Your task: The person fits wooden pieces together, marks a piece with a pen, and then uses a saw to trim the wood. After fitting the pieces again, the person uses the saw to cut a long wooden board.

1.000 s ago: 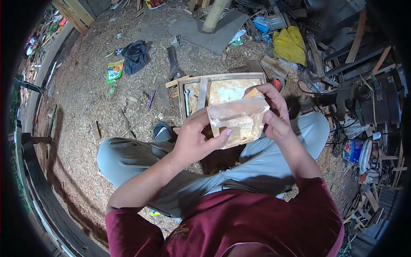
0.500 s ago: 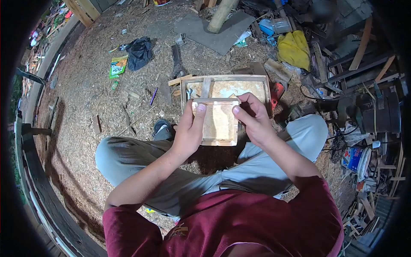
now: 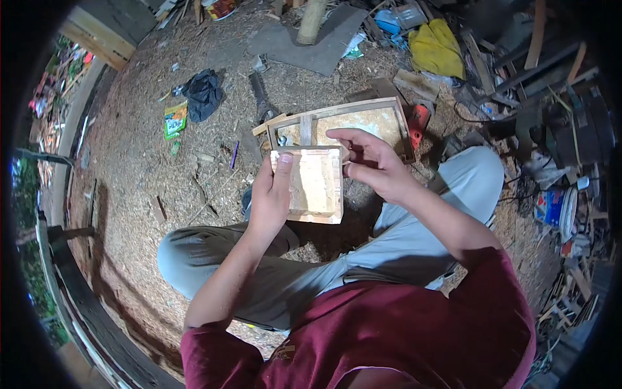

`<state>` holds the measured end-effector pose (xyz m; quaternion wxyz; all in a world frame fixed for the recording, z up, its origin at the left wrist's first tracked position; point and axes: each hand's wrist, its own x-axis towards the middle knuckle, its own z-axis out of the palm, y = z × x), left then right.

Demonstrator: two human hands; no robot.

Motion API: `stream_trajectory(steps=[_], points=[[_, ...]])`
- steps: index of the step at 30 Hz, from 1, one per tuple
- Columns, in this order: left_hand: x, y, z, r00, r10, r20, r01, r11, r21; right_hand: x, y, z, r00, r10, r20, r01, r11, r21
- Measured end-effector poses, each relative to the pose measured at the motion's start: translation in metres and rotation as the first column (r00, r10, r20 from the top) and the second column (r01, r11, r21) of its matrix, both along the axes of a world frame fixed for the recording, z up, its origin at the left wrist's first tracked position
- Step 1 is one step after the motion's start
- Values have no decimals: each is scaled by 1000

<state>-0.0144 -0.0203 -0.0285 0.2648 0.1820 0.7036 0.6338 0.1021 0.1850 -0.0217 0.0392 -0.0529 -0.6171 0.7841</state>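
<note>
A: Where is the small wooden box (image 3: 315, 185) found?

B: It is held above the floor (image 3: 126, 188), and in this view the near left corner of the wooden tray (image 3: 366, 121) is covered by it.

A: How is it gripped?

B: By the left hand (image 3: 269, 198) it is held at its left edge; the thumb is laid near the far left corner, and the other fingers are mostly hidden. The right hand (image 3: 379, 162) is placed at the right edge. There the fingers are spread, with the thumb very close to the wood, but whether the box is also gripped by them cannot be told.

A: What is seen around?

B: Inside the tray, a wrench (image 3: 282, 141) is seen near the left edge. Just outside the right edge, a red tool (image 3: 419, 123) is placed. To the left of the tray, a purple stick (image 3: 234, 156) is seen on the floor; farther away, a black bag (image 3: 203, 95) is found just beside a green packet (image 3: 175, 121).
</note>
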Motion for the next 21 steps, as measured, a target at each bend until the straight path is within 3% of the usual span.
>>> stream_trajectory(steps=[1,9,15,21], points=[[-1,0,3,1000,-6,19,6,1000,5,0,-1,4,1000,4,-2,-3,997,77],[-5,-5,25,986,-60,156,56,998,34,-4,4,1,997,59,-57,-58,998,19],[-13,-8,18,995,-82,59,83,996,-19,-5,7,-1,994,67,-83,-68,998,-7],[-12,-4,24,992,-98,74,99,995,-20,-4,11,-1,993,64,-96,-63,998,14]])
